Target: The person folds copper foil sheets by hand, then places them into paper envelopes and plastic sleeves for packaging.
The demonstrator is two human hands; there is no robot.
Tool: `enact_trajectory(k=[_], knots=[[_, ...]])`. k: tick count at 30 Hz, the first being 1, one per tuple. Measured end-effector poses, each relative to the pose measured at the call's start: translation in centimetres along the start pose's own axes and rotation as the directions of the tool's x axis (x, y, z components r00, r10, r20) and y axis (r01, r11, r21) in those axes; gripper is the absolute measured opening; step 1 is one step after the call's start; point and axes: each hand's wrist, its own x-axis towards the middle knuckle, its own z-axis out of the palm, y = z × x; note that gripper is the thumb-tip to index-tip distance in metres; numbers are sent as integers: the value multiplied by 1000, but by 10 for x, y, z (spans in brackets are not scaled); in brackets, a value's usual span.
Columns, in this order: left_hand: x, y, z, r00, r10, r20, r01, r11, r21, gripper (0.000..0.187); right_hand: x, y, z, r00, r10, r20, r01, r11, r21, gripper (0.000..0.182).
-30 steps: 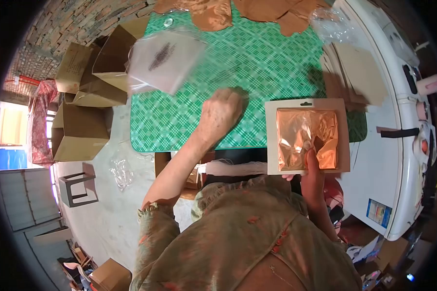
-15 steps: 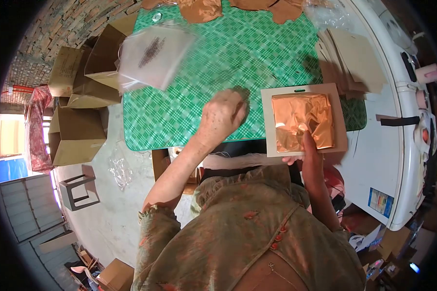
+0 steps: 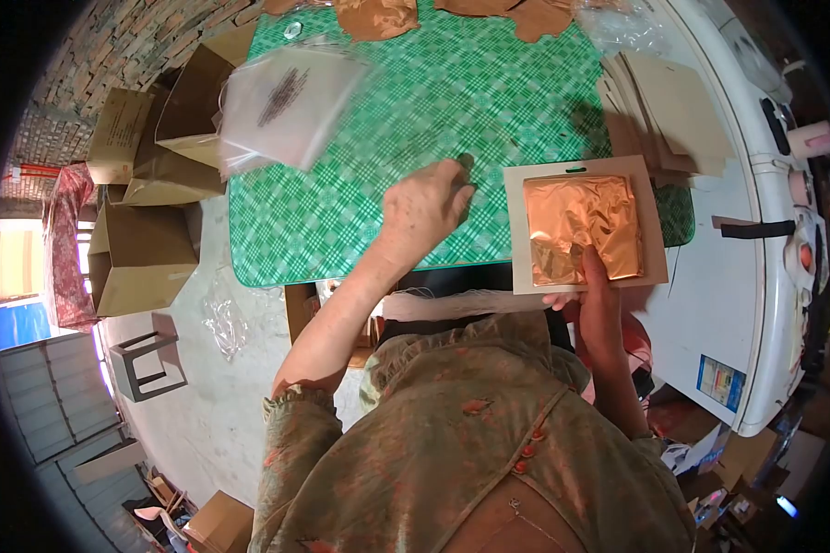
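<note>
My right hand (image 3: pixel 597 290) grips a beige cardboard card (image 3: pixel 655 221) by its near edge, thumb on top and fingers beneath. On the card lies a wrinkled, square copper-coloured foil sheet (image 3: pixel 581 221), pressed by the thumb. A small slot shows at the card's far edge. My left hand (image 3: pixel 424 210) hovers over the green checked tablecloth (image 3: pixel 295 230), left of the card, fingers curled inward. A dark shape shows at its fingertips; what they hold, if anything, I cannot make out. Farther left lies a stack of clear plastic bags (image 3: pixel 286 101) with dark print.
More beige cards (image 3: pixel 673 111) are piled at the table's right, beside a white appliance (image 3: pixel 710 304). Copper-coloured pieces (image 3: pixel 378 17) lie along the far edge. Open cardboard boxes (image 3: pixel 148 258) stand on the left. A grey stool frame (image 3: pixel 148 359) is on the floor.
The card with the foil has shifted slightly right in my right hand. My left hand stays near the same spot, its fingers less blurred and a little more curled.
</note>
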Motion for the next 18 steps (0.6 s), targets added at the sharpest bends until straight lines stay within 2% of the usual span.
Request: enact_trajectory(k=[3, 12, 18], knots=[[3, -3, -4, 999, -21, 41, 23, 999, -39, 19, 0, -2, 0, 1000, -5, 8, 5, 1000, 5, 54], [6, -2, -7, 992, -82, 100, 83, 997, -4, 18, -2, 1, 5, 999, 3, 34, -3, 1000, -4, 52], [3, 3, -8, 994, -49, 96, 49, 999, 7, 22, -3, -4, 4, 996, 9, 84, -8, 1000, -14, 53]])
